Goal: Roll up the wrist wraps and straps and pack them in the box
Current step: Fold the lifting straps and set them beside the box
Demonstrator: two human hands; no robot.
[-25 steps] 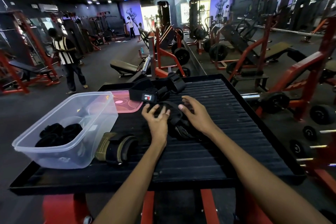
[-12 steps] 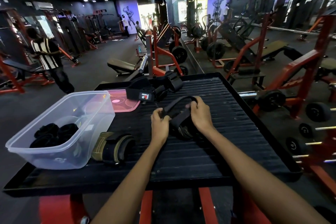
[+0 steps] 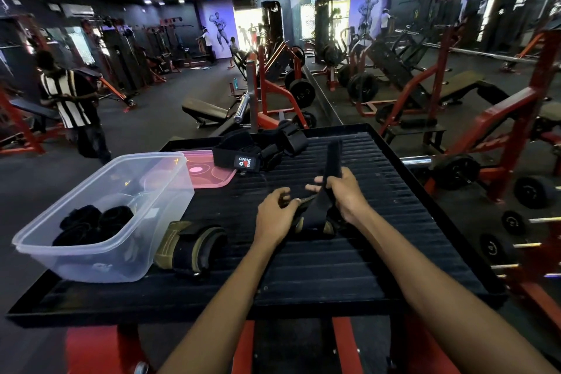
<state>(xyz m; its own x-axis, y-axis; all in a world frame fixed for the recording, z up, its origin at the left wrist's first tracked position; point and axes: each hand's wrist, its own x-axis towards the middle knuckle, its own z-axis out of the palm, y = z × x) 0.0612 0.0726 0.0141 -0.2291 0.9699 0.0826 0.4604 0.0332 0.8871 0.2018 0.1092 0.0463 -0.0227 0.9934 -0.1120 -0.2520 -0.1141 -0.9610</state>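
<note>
Honestly, with the right hand (image 3: 344, 191) gripping the strap (image 3: 329, 170) and the left hand (image 3: 277, 215) pinching its lower end, I'd keep it taut while rolling.

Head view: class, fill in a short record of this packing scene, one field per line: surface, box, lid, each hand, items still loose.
surface: black ribbed platform
box: clear plastic box, left side, black rolls inside
lid: pink lid, flat behind the box
right hand: right hand grips black strap
left hand: left hand holds the strap's lower end
loose items: olive wrap beside box; black strap pile at far edge
</note>
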